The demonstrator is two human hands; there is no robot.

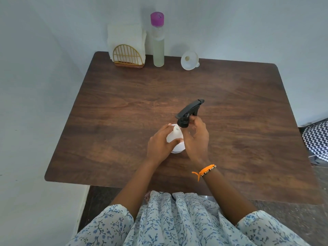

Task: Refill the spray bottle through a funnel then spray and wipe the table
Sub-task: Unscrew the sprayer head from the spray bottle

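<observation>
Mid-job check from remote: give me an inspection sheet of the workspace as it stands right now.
Surface: dark wooden table, no spill visible.
Job's things: white spray bottle upright near the front; its black trigger head tilted at the neck, seating not clear. White funnel lying at the back edge. Tall refill bottle, purple cap on, partly full. White napkins in a gold holder at the back left.
Clutter: nothing seen.
Grippers: left hand grips the bottle body; right hand pinches the trigger head's collar.
Cables: nothing seen.
Surroundings: pale walls; zigzag-patterned fabric at the right.
</observation>
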